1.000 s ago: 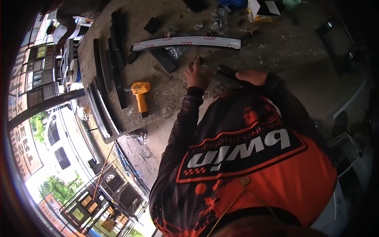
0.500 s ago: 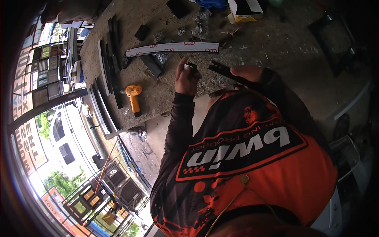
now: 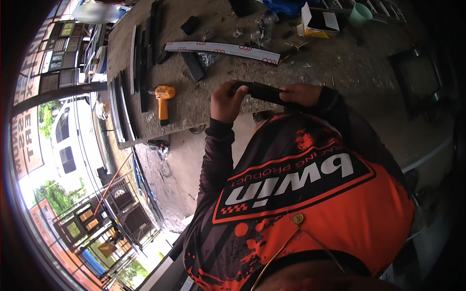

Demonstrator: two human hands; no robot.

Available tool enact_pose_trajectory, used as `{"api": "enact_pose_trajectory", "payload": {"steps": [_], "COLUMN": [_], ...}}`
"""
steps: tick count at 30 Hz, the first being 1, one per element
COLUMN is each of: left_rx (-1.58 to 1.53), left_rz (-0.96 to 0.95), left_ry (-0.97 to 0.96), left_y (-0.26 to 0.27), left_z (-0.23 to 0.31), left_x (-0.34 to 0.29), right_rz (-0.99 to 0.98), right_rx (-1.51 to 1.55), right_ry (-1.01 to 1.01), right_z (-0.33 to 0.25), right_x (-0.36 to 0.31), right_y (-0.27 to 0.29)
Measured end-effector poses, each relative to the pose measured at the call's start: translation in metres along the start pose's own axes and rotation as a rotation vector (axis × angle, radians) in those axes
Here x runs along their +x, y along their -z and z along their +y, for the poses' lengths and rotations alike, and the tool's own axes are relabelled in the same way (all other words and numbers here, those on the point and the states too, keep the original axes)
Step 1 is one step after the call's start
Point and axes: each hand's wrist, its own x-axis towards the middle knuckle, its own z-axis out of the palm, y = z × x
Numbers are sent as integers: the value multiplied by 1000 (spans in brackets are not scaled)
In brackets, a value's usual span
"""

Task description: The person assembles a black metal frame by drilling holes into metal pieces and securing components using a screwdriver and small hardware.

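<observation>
Gripping a dark bar [image 3: 264,92] two-handed by the worktable's [image 3: 189,106] near edge: wrapping fingers round its left end with the left hand [image 3: 225,103], clamping its right part with the right hand [image 3: 303,94], hiding some fingertips. Seemingly working on the left end; probably calling for a steady right grip. Seeing an orange drill [image 3: 165,102] at left beside dark strips [image 3: 144,72], a white-faced strip [image 3: 223,50] beyond the hands, an open box [image 3: 318,24] and green cup [image 3: 360,14] farther off. Opening leftward onto bright daylight.

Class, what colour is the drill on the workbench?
The drill is mainly yellow-orange, best seen in the head view.
</observation>
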Motion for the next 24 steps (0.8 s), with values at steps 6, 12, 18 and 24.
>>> {"api": "enact_pose_trajectory", "payload": {"steps": [6, 12, 18, 24], "left_rx": [206, 59, 169, -82], "left_rz": [-49, -135, -206, -308], "left_ry": [-21, 66, -233, -169], "left_y": [9, 1, -27, -40], "left_z": [15, 12, 11, 5], "left_x": [-8, -7, -15, -4], "right_rz": [-13, 44, 111, 96], "right_rx": [-82, -119, -52, 104], "right_ry": [-55, -27, -34, -63], "right_z": [-19, -24, -13, 7], "right_x": [-8, -14, -23, -35], "right_y": [0, -4, -4, -2]}}
